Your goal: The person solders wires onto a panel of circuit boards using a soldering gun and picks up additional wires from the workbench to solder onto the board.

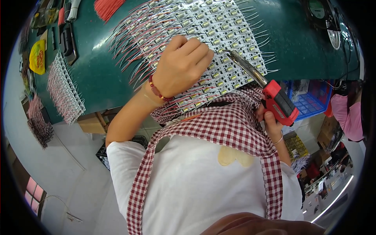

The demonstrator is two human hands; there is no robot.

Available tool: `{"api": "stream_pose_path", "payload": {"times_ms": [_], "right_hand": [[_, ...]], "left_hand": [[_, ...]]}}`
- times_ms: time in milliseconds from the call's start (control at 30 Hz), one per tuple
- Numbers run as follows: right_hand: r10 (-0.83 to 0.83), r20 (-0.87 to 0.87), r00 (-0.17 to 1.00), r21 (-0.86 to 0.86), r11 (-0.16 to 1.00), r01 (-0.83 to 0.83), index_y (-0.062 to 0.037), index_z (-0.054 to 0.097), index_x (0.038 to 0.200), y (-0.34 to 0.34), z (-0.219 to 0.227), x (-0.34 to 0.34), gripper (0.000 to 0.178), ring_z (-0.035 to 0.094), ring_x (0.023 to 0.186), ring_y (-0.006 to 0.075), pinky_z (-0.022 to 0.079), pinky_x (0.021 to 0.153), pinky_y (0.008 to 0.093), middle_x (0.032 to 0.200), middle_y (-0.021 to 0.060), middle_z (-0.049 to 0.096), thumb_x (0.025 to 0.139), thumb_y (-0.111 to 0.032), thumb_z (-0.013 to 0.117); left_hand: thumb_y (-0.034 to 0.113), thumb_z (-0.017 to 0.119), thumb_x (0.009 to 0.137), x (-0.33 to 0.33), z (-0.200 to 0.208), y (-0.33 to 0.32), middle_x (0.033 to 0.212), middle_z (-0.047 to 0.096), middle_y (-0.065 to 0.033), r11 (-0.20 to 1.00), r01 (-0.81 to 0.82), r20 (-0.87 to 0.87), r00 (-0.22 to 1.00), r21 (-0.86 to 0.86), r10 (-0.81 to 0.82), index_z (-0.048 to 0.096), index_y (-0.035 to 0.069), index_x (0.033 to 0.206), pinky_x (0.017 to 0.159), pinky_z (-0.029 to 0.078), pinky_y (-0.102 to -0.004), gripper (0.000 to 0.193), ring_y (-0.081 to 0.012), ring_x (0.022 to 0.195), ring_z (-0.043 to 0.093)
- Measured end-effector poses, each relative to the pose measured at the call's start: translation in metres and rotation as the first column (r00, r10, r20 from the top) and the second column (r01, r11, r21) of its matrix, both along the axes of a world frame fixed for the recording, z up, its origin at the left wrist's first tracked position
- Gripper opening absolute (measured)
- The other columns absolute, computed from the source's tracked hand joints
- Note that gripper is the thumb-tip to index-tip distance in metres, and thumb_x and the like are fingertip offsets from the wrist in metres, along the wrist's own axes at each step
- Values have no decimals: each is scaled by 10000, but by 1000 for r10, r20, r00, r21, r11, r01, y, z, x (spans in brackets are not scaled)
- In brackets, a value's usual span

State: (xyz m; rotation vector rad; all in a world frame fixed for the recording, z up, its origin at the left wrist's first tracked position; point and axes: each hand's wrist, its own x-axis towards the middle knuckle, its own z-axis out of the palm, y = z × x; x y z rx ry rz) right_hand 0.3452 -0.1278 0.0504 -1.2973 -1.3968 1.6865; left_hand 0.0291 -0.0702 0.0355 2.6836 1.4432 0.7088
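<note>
A white panel of many small circuit boards (219, 27) lies on the green table, its near corner reaching past the front edge. Red, white and dark wires fan out along its left side, short pale ones along its right. Over the panel's middle, my left hand (183, 64) is closed with curled fingers; whatever they may pinch is hidden. My right hand (272, 123) grips the red and black handle of a soldering iron (280, 102). The iron slants up and left across the panel, and its tip is just right of my left fingers. Contact between tip and board cannot be made out.
At the table's left are more wired panels (64, 88), a yellow bag (37, 57) and a black-handled tool (68, 43). Red wires (107, 8) lie at the back. A round black device (317, 9) stands far right, above a blue crate (313, 103) and another person's pink sleeve (348, 117).
</note>
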Motion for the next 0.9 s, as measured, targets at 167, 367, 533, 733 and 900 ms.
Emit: {"api": "stream_pose_path", "payload": {"times_ms": [167, 367, 533, 733, 900], "right_hand": [[4, -57, 998, -43, 999, -6, 11, 507, 1205, -3, -1, 9, 435, 509, 597, 98, 423, 537, 234, 750, 45, 567, 896, -276, 614], [39, -36, 999, -46, 998, -41, 14, 512, 1191, -6, -3, 11, 408, 512, 600, 95, 422, 544, 231, 749, 43, 568, 900, -255, 608], [46, -36, 998, -67, 997, -48, 13, 543, 1151, -7, -6, 14, 367, 534, 621, 109, 434, 571, 241, 771, 49, 588, 888, -231, 624], [130, 161, 978, 42, 989, -138, 8, 596, 1082, -8, -10, 20, 293, 570, 677, 134, 464, 637, 267, 819, 53, 618, 861, -177, 650], [-32, -18, 999, -77, 997, 30, 9, 583, 1105, -9, 2, 13, 311, 561, 667, 125, 455, 616, 263, 818, 51, 615, 866, -181, 643]], "left_hand": [[66, 624, 649, 6, -4, -7, 761, 491, -24, 996, 62, 72, 996, -60, -57, 648, 64, 910, 701, 409, -324, 262, -181, 765, 534], [49, 614, 662, 10, -11, -9, 752, 472, -31, 996, 45, 112, 993, -74, -37, 647, 61, 905, 700, 407, -324, 246, -191, 751, 520], [47, 612, 664, 10, -12, -9, 746, 469, -30, 996, 42, 127, 991, -77, -32, 648, 67, 901, 694, 402, -325, 240, -190, 740, 514], [46, 611, 665, 9, -12, -9, 731, 459, -26, 996, 38, 130, 991, -80, -27, 648, 78, 895, 685, 395, -326, 236, -186, 727, 507], [46, 612, 664, 10, -11, -8, 727, 456, -25, 997, 38, 111, 993, -74, -29, 648, 80, 898, 685, 394, -325, 239, -185, 724, 505]]}}
